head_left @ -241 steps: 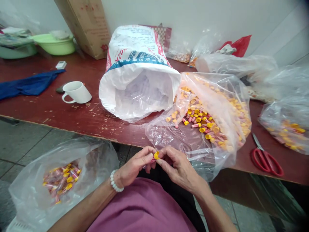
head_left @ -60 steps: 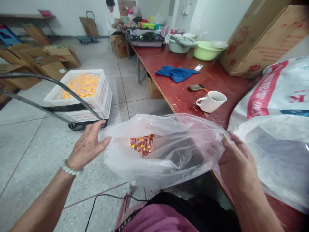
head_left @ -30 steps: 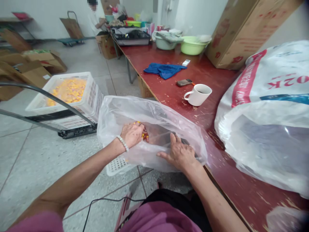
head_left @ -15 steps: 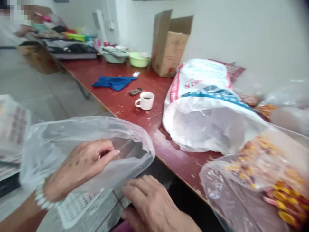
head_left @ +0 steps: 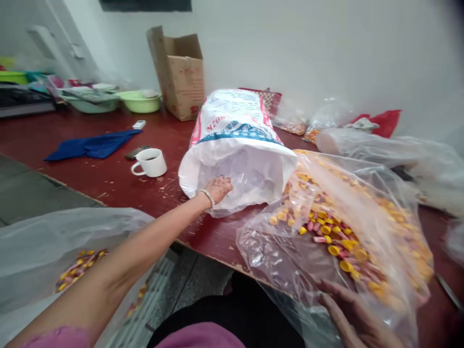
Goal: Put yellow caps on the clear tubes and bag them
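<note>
**Left hand at the sack's mouth**

The printed white sack point(head_left: 235, 150) lies on the desk point(head_left: 112, 169), its open mouth facing you and its long axis running back toward the wall point(head_left: 308, 58). Your left hand point(head_left: 219, 188) is at the lower left of that mouth, nearer than your right hand point(head_left: 357, 314), which is by the clear plastic bag point(head_left: 268, 246) of yellow-capped pink tubes point(head_left: 337, 234). Whether either grip is apart or closed on something, you cannot tell here.

Bright, soft | glare — clear bag point(head_left: 266, 246) (at creases) | far left blurred | top-right corner — dark
</note>
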### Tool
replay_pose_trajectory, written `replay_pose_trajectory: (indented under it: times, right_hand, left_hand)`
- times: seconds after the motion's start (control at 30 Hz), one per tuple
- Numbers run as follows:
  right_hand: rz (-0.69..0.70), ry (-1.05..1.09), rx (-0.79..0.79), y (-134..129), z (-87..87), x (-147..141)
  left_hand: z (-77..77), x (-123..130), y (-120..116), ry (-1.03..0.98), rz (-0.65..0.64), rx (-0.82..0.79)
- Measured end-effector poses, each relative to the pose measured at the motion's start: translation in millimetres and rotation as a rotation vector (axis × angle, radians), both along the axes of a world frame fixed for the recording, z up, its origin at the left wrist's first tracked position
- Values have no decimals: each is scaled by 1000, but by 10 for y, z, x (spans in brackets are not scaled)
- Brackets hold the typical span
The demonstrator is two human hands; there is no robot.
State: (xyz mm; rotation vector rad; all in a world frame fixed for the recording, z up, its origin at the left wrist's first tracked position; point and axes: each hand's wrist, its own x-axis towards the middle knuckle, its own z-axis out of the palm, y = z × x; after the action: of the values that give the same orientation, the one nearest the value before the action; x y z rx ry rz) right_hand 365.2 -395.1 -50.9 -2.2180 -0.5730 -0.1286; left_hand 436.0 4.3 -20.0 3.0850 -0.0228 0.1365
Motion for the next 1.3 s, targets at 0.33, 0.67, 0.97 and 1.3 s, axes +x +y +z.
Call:
replay_pose_trajectory:
  times: [0.33,0.67,0.97,1.3]
  right_hand:
    - [-195,-78,-121,146,-46,596]
    - [-252,-166,-405,695,-199,1094]
    - [225,-231,174,852,481,-31]
    - [419,-116,94,1091,361,-258]
  left_hand:
    - [35,-1,-26,-37,-52,-3]
    - [104,-1028,-840,16,-17,-1276]
    - [99,-1391,-1187,250,-39,-1414]
    - [-69,-1382,-1330,176,36,-1620]
